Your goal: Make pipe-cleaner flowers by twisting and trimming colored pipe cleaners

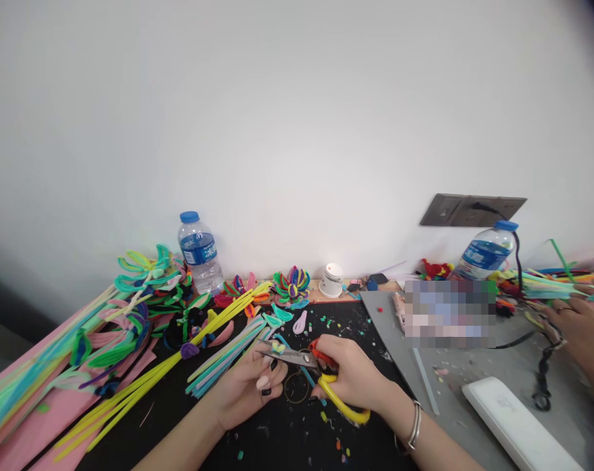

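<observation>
My right hand point(349, 376) grips a pair of scissors point(329, 386) with red and yellow handles, their blades pointing left. My left hand point(250, 386) is closed, pinching a small yellowish fuzzy piece point(278, 347) at the blades. Behind my left hand lies a bundle of pastel pipe cleaners point(228, 356). Small teal loops point(277, 316) and a pale lilac loop point(299, 322) rest beyond the scissors. A thin ring point(297, 387) lies on the black mat point(277, 438) between my hands, among coloured scraps.
Pipe-cleaner flowers point(144, 281) and yellow stems point(169, 363) fill the left side. Water bottles point(199, 252) stand left and right, with a paper cup point(331, 281) between. At right are a phone point(449, 314), a white box point(517, 425), a cord and another person's hand point(579, 327).
</observation>
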### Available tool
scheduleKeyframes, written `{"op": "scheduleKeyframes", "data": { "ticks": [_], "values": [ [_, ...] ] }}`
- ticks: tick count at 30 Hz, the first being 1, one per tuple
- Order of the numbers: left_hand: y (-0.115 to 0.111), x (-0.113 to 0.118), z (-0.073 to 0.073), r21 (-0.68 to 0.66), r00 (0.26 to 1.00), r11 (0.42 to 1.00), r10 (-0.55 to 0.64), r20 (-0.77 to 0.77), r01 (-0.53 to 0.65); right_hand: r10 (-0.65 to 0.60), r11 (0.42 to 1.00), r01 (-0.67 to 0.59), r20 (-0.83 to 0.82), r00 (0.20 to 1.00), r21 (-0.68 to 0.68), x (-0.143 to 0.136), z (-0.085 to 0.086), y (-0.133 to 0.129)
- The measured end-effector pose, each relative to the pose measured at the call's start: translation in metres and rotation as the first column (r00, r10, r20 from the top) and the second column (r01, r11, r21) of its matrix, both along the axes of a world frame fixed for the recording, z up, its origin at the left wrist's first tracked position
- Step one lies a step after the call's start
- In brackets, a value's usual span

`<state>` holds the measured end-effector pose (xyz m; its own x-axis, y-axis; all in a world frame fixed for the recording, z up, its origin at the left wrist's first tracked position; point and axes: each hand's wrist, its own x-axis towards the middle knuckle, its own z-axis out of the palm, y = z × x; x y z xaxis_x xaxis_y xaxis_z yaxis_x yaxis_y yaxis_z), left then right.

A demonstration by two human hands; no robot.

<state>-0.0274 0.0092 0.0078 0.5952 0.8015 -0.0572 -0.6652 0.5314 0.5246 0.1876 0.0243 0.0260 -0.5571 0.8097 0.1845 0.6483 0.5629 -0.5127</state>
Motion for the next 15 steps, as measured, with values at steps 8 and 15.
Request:
{"op": "scheduleKeyframes", "data": {
  "ticks": [8, 15],
  "values": [
    [0.01, -0.001, 0.002, 0.125, 0.925, 0.967, 0.25, -0.286, -0.223, -0.115, 0.993, 0.117, 0.107, 0.988, -0.016, 0.003, 0.008, 0.0],
    [0.016, -0.005, 0.0, 0.52, 0.602, 0.836, 0.51, -0.615, -0.178, -0.182, 0.98, 0.195, 0.196, 0.964, -0.049, 0.002, 0.009, 0.002]
  ]
}}
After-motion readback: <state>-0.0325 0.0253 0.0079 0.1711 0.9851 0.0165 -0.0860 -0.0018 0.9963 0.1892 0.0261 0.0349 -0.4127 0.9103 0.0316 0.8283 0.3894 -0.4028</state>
